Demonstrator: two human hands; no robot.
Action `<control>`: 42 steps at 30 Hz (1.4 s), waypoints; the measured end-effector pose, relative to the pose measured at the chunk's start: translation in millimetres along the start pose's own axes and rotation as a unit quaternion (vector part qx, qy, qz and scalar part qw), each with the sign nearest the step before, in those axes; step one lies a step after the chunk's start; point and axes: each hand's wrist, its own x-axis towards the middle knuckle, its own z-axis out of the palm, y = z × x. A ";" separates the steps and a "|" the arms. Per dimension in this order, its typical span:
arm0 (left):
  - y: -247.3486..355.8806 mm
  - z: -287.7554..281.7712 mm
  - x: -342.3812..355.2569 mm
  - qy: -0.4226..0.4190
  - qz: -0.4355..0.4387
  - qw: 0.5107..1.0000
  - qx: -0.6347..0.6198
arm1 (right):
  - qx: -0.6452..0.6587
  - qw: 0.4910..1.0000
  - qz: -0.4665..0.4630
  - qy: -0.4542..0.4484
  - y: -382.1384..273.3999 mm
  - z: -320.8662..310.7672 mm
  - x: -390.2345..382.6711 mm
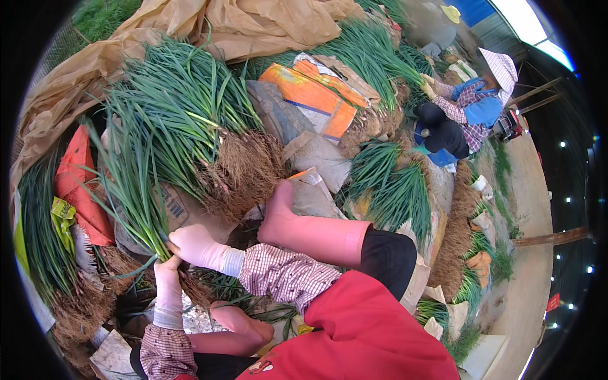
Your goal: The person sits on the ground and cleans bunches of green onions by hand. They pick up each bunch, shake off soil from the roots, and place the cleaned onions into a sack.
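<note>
A bunch of green onions [136, 196], with long green leaves fanned upward, is gripped near its base by both hands. My right hand [195, 246], in a pale pink glove, is closed around the stems from the right side. Just below it, my left hand [168, 275], gloved the same way, is closed on the lower stems. Brown roots [196, 288] hang out under the hands. A thin green strand [136, 271] trails left from the stems; whether it is a tie or a leaf I cannot tell. Beyond the hands lies a large heap of green onions [183, 107] with matted roots.
At the left, more green onions [41, 209] lie beside a red-orange sack [81, 183]. Orange and white sacks [316, 95] lie ahead. A tan cloth [253, 25] covers the back. My pink boots [310, 237] stand among the piles. At right, another person [472, 114] handles onions.
</note>
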 end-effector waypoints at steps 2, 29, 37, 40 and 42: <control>10.0 -10.8 -0.4 -0.033 -0.017 0.999 -0.020 | 0.023 0.995 -0.038 0.086 2.6 12.1 -4.4; -7.4 -25.6 -11.5 -0.047 -0.072 0.996 -0.027 | -0.042 0.990 -0.072 -0.118 -26.1 -57.1 -27.7; -7.6 -29.1 0.9 -0.038 -0.089 0.995 0.029 | 0.151 0.968 -0.087 -0.180 -51.6 -24.4 15.5; 30.5 -40.7 -25.3 -0.116 -0.072 0.990 -0.035 | 0.524 0.847 0.086 -0.028 -9.4 -51.5 -7.3; 48.9 -39.9 -30.0 -0.136 -0.016 0.986 -0.094 | 0.531 0.838 0.121 -0.033 66.9 -53.6 -42.5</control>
